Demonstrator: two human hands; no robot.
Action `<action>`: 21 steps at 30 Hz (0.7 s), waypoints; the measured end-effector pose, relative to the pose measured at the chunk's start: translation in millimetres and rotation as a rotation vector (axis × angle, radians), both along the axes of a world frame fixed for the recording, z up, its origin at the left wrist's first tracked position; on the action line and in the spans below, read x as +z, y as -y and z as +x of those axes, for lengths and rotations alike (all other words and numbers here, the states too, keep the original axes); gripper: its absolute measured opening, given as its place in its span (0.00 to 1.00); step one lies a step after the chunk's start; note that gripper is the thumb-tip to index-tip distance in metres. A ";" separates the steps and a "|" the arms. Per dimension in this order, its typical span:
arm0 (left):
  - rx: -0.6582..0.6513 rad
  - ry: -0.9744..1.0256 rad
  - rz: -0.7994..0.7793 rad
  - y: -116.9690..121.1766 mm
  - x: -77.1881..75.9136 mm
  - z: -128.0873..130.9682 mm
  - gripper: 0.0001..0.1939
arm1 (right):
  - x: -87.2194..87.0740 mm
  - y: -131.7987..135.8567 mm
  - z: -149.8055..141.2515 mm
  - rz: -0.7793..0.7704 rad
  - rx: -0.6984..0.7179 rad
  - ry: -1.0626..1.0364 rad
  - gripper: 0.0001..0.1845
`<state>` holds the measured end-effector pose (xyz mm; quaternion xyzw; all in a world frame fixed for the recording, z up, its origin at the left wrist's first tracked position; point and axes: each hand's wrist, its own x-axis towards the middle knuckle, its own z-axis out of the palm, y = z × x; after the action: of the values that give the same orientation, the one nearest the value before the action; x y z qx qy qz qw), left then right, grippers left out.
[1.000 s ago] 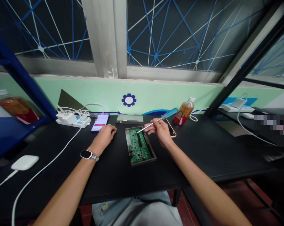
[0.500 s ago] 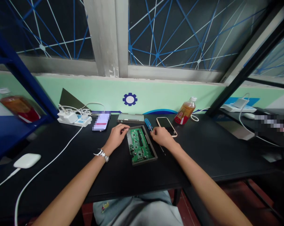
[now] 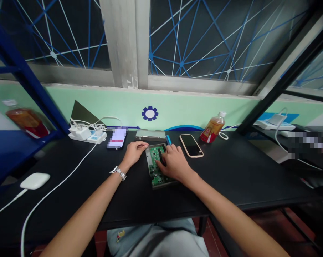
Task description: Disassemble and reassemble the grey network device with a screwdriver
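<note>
A green circuit board (image 3: 154,162) sits in a shallow grey metal casing (image 3: 161,186) on the black table. My left hand (image 3: 134,153), a silver watch at its wrist, has its fingers pinched together at the casing's far left corner. Over the right part of the board lies my right hand (image 3: 176,162), thumb and fingers apart, fingertips down by the black slots. I see nothing held in it. Just beyond its fingers the blue handle of a screwdriver (image 3: 168,140) shows; the hand hides the shaft. A flat grey metal cover (image 3: 150,135) rests behind the casing.
To the right lie a phone in a pale case (image 3: 191,145) and a tea bottle (image 3: 213,127). On the left are a lit phone (image 3: 117,138), a power strip (image 3: 88,135), a white charger case (image 3: 35,181) and a long white cable (image 3: 61,177) across the table (image 3: 97,192).
My right hand has moved left from beside the screwdriver's shaft onto the circuit board, its fingers now more spread. My left hand stays at the casing's corner. The view has shifted slightly.
</note>
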<state>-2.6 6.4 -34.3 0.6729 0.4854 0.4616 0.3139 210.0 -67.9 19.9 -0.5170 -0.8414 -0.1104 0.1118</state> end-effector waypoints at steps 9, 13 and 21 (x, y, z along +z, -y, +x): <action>0.000 -0.008 0.011 0.7 -0.5 0.3 0.12 | -9.8 0.3 -12.3 -0.028 -0.032 0.028 0.20; 0.004 -0.039 0.014 1.7 2.1 -1.1 0.13 | -10.6 -0.4 -17.0 -0.011 -0.020 -0.018 0.19; 0.044 -0.071 0.005 7.1 10.5 -2.7 0.25 | -5.7 -0.8 -24.2 -0.004 0.029 -0.223 0.18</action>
<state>-5.4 -0.7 -23.8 0.6789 0.5094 0.4456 0.2846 185.8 -67.1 14.2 -0.5141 -0.8314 -0.0488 0.2053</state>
